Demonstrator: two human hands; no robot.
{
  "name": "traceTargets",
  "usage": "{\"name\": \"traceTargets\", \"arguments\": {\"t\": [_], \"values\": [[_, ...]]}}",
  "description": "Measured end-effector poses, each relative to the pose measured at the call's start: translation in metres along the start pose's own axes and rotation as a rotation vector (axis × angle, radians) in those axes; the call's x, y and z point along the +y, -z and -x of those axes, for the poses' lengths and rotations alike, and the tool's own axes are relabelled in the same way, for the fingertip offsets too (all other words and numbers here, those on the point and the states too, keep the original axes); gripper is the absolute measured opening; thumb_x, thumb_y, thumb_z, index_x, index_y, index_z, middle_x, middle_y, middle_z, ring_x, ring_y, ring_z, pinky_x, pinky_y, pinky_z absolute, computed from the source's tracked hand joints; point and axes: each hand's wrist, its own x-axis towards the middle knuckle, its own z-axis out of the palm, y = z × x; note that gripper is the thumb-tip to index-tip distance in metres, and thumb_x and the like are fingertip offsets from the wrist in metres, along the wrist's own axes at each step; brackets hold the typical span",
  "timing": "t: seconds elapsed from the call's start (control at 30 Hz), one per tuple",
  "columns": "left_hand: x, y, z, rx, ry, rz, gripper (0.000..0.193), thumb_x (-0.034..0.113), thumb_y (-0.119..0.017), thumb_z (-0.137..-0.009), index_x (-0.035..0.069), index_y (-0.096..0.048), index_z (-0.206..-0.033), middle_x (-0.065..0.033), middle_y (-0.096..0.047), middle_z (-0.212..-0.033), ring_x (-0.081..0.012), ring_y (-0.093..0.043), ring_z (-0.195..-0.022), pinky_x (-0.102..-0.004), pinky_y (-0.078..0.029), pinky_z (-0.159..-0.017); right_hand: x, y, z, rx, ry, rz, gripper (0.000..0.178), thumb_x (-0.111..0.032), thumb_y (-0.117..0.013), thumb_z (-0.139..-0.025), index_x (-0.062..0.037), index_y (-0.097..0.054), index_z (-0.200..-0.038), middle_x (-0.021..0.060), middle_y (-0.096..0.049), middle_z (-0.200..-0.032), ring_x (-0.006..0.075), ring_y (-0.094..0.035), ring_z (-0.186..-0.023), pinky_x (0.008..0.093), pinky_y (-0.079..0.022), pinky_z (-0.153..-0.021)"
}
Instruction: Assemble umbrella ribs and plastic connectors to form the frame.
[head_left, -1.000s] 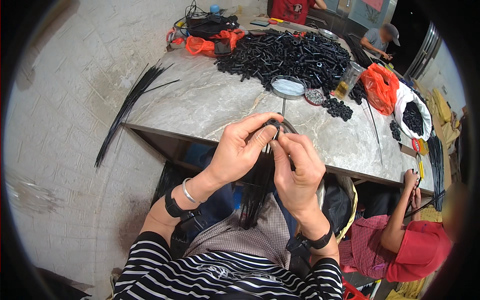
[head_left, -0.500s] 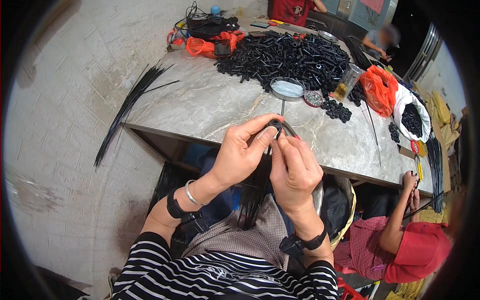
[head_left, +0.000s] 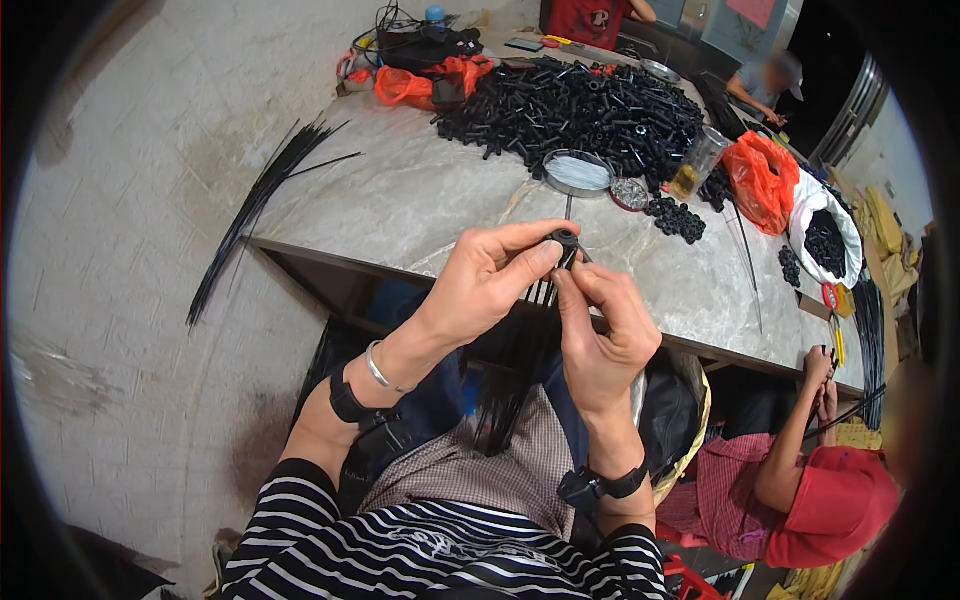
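Just over the table's near edge, a small black cylindrical part [head_left: 566, 240] with a ring-like top is gripped between the thumb and fingers of my left hand [head_left: 485, 275]. My right hand [head_left: 608, 325] pinches at its underside from the right; what exactly those fingertips hold is hidden. Several thin black rods [head_left: 540, 292] hang below the part, between my hands. Beyond my hands stand a round dish of thin white sticks [head_left: 578, 174] and a red-rimmed dish of small metal bits [head_left: 629, 194].
A large heap of black tubular parts [head_left: 580, 110] covers the far table. Right of it are a clear cup [head_left: 697, 165], an orange bag [head_left: 760, 180] and a white sack [head_left: 800, 225]. Black rods [head_left: 250, 220] overhang the left edge. A co-worker in red [head_left: 835, 500] sits at right.
Both hands have shifted slightly right with the black part. My right thumb and fingers have changed their pinch under it, and the hanging rods show more between my hands.
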Motion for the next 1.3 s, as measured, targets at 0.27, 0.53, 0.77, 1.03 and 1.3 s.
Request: {"name": "traceTargets", "arguments": {"t": [0.27, 0.53, 0.77, 1.03, 1.3], "values": [[-0.002, -0.006, 0.003, 0.103, -0.043, -0.113, 0.029, 0.007, -0.054, -0.095, -0.005, -0.059, -0.121, -0.0092, -0.068, -0.101, -0.0085, -0.060, -0.091, -0.0222, -0.049, -0.080, 0.002, -0.004, -0.005, -0.031, 0.126, 0.167, 0.017, 0.006, -0.074, -0.069, 0.0004, -0.063, -0.081, 0.0102, -0.065, -0.079, 0.0235, -0.062, -0.066, 0.0299, -0.049, -0.057], [0.009, -0.001, 0.004, 0.039, -0.047, -0.237, 0.032, 0.004, -0.058, -0.092, -0.002, -0.058, -0.123, -0.0088, -0.067, -0.104, -0.0085, -0.060, -0.092, -0.0223, -0.050, -0.080, 0.004, 0.007, -0.004, -0.042, -0.072, -0.042, 0.012, 0.006, -0.070, -0.076, 0.0040, -0.064, -0.087, 0.0112, -0.065, -0.081, 0.0158, -0.063, -0.069, 0.0250, -0.049, -0.061], [0.005, 0.008, -0.006, -0.085, 0.022, 0.028, 0.039, 0.002, -0.070, -0.082, -0.003, -0.060, -0.120, -0.0040, -0.063, -0.099, -0.0072, -0.057, -0.088, -0.0222, -0.051, -0.077, -0.001, 0.020, 0.002, -0.165, -0.190, -0.204, 0.018, 0.005, -0.071, -0.076, 0.0053, -0.065, -0.093, 0.0104, -0.065, -0.087, 0.0140, -0.062, -0.068, 0.0230, -0.049, -0.062], [0.003, 0.009, -0.014, -0.141, -0.040, -0.051, 0.031, 0.001, -0.070, -0.082, 0.003, -0.066, -0.113, -0.0031, -0.063, -0.092, -0.0048, -0.057, -0.078, -0.0175, -0.051, -0.066, -0.002, 0.014, 0.003, -0.148, -0.356, -0.323, 0.013, 0.004, -0.070, -0.080, 0.0056, -0.066, -0.093, 0.0072, -0.064, -0.092, 0.0096, -0.062, -0.075, 0.0207, -0.052, -0.062], [0.004, 0.000, -0.011, -0.072, -0.163, -0.249, 0.025, 0.003, -0.060, -0.089, -0.002, -0.062, -0.113, -0.0040, -0.065, -0.085, -0.0056, -0.061, -0.076, -0.0207, -0.052, -0.066, 0.000, 0.010, 0.000, -0.141, -0.350, -0.254, 0.009, 0.002, -0.071, -0.081, 0.0053, -0.063, -0.085, 0.0054, -0.062, -0.089, 0.0082, -0.061, -0.073, 0.0207, -0.052, -0.058]]}}
